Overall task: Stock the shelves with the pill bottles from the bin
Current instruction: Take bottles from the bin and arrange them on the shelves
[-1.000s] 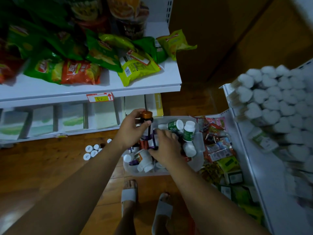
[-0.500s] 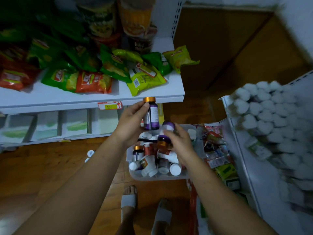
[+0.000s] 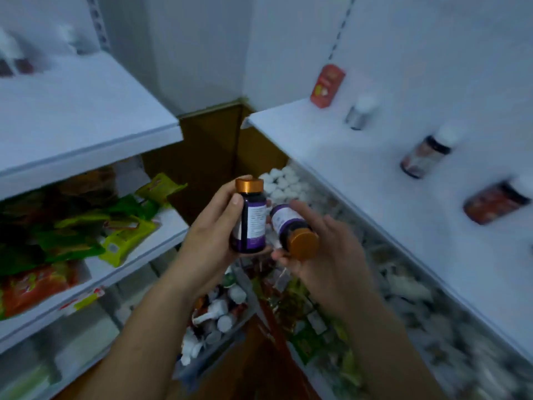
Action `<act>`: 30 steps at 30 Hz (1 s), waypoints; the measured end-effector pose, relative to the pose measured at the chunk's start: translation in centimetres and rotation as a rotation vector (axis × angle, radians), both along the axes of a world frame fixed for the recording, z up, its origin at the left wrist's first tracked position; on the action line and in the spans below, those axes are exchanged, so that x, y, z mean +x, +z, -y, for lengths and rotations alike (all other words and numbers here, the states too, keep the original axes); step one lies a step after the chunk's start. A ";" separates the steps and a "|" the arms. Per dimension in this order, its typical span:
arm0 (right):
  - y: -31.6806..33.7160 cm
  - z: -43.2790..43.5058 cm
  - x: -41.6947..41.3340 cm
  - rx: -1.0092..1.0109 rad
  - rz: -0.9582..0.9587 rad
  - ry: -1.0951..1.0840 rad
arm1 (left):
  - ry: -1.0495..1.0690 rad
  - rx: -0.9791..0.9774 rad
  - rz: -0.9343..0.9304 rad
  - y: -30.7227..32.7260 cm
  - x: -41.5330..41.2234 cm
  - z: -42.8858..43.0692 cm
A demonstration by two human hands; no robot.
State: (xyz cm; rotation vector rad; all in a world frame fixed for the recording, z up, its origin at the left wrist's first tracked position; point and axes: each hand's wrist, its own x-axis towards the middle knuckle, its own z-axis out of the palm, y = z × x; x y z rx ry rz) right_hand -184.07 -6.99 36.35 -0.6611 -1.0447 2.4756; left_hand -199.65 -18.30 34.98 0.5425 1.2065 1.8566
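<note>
1. Gripping an upright dark purple pill bottle with a copper-coloured screw cap [image 3: 250, 217], the left hand [image 3: 212, 246] curls its fingers round the far side and lays its thumb on the near side just below the cap.
2. The right hand [image 3: 331, 255] pinches a second purple, copper-capped pill bottle [image 3: 291, 229], tilted with its cap toward the camera; the index finger lies straight along its side.
3. Both bottles are held in the air, just beside each other, above the clear plastic bin [image 3: 227, 342], which sits low between the forearms with white-capped bottles jumbled inside.
4. The white metal shelf [image 3: 346, 168] on the right carries a red carton [image 3: 327, 85] and a spaced row of blurred white-capped bottles [image 3: 426, 155].
5. Green and yellow snack bags [image 3: 124, 238] lie on the left white shelf [image 3: 86, 116].
</note>
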 end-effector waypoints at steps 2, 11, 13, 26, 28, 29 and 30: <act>2.1 -0.4 5.0 -0.017 -0.090 -0.076 | -0.116 0.042 -0.035 2.4 3.3 -1.9; 7.6 3.4 25.5 0.302 0.065 -0.500 | -0.550 0.117 -0.081 9.8 21.8 -7.1; 8.4 5.0 29.9 0.453 0.176 -0.586 | -0.621 0.119 -0.081 10.9 26.5 -6.9; 8.0 17.7 57.5 0.558 0.559 -1.053 | -1.009 0.050 0.041 10.1 54.2 -0.2; 7.6 18.7 60.0 0.595 0.593 -1.085 | -1.035 0.045 0.053 9.9 56.7 0.3; 7.6 19.1 60.9 0.614 0.606 -1.092 | -1.046 0.047 0.054 9.9 57.7 0.4; 7.5 19.3 61.6 0.629 0.616 -1.093 | -1.058 0.053 0.047 9.9 58.6 0.4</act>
